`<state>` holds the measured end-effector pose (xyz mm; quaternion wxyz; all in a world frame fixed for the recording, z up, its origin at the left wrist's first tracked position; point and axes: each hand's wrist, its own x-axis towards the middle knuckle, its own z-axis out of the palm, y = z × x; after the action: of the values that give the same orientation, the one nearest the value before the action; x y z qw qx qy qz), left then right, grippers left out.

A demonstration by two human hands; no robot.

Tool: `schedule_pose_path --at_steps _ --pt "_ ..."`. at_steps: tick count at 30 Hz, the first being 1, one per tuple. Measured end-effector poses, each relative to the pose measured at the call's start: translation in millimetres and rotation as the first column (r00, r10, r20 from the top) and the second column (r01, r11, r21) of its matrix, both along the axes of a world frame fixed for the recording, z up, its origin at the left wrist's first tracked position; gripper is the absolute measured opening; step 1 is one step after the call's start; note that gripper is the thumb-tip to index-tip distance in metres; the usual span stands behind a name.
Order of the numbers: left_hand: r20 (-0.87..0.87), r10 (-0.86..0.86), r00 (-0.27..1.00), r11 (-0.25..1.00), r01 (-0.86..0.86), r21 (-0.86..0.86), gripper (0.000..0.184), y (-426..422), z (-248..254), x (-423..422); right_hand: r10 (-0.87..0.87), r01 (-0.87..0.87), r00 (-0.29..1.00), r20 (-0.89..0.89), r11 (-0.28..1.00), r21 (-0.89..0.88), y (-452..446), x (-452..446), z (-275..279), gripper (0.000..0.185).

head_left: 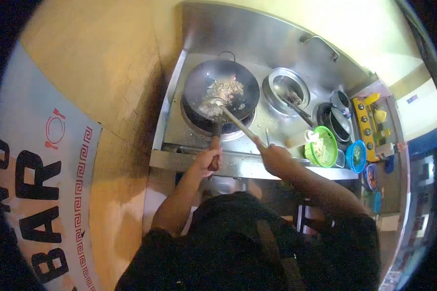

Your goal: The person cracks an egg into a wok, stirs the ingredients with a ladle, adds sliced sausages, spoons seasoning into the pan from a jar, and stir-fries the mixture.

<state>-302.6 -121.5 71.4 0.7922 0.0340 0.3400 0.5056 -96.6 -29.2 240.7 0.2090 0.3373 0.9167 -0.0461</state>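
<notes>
A dark wok (199, 82) sits over the left burner, with chopped food (228, 89) in its middle. My left hand (206, 161) is wrapped round the wok's wooden handle (216, 137). In my right hand (274, 157) is the long light shaft of a ladle (240, 124). The ladle's head rests in the wok at the near side of the food, partly blurred.
Right of the wok stands a metal pot (272, 94) with a utensil across it. Further right are a green basket (329, 145) of pale shredded food, a blue bowl (356, 156), a small pan (341, 123) and a yellow rack (366, 131). A steel backsplash (257, 34) rises behind.
</notes>
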Motion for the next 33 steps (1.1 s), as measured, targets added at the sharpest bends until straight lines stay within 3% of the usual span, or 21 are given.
schedule_pose_path --at_steps 2,3,5,6,7,10,11,14,15,18,21,24,28,31,33 --pt "-0.174 0.041 0.984 0.999 -0.043 -0.009 0.013 -2 36 30 0.052 -0.065 0.996 0.067 0.978 0.198 5 33 0 0.06" --pt "-0.009 0.085 0.996 0.993 -0.084 0.086 0.014 -6 74 46 0.014 -0.045 0.991 0.136 0.973 0.226 22 39 10 0.06" --pt "-0.065 0.062 0.996 0.995 -0.057 0.079 0.015 -5 92 61 -0.003 -0.065 0.972 0.234 0.956 0.285 54 41 51 0.06" --pt "-0.094 0.059 0.994 0.996 -0.051 0.08 0.015 -4 94 63 0.016 -0.101 0.966 0.257 0.941 0.323 63 40 80 0.06" --pt "0.097 0.106 0.99 0.994 -0.106 -0.004 0.014 2 72 60 0.044 -0.141 0.964 0.262 0.921 0.362 72 44 99 0.057" --pt "0.03 0.123 0.992 0.992 -0.123 -0.016 0.012 11 54 36 0.151 -0.237 0.96 0.236 0.887 0.397 75 53 150 0.053" --pt "0.036 0.106 0.994 0.994 -0.107 0.03 0.011 9 50 37 0.112 -0.235 0.943 0.313 0.891 0.389 68 47 163 0.051" --pt "0.077 0.122 0.99 0.986 -0.13 0.107 0.012 8 30 38 0.118 -0.264 0.919 0.376 0.893 0.363 66 43 111 0.051" --pt "0.092 0.122 0.988 0.987 -0.13 0.09 0.011 5 28 40 0.06 -0.179 0.93 0.362 0.935 0.305 76 37 64 0.057" --pt "0.098 0.133 0.986 0.987 -0.141 0.079 0.012 11 26 30 0.029 -0.028 1.0 -0.006 0.985 0.171 86 31 -25 0.058" --pt "0.071 0.146 0.987 0.989 -0.148 0.015 0.012 5 14 19 0.003 -0.021 0.992 0.123 0.989 0.149 23 41 12 0.061" --pt "0.039 0.137 0.99 0.989 -0.139 0.042 0.012 4 8 16 -0.094 0.099 0.995 -0.044 0.985 0.14 43 44 -26 0.062" --pt "-0.036 0.152 0.988 0.988 -0.15 0.047 0.012 -1 7 12 -0.41 0.399 0.878 -0.247 0.912 -0.093 65 2 -29 0.063" --pt "-0.034 0.152 0.988 0.987 -0.151 0.053 0.013 1 2 12 -0.368 0.354 0.835 -0.409 0.928 -0.114 93 -25 -58 0.062" --pt "-0.011 0.145 0.989 0.989 -0.145 0.002 0.013 4 0 12 -0.335 0.311 0.865 -0.374 0.942 -0.125 102 -32 -68 0.061"
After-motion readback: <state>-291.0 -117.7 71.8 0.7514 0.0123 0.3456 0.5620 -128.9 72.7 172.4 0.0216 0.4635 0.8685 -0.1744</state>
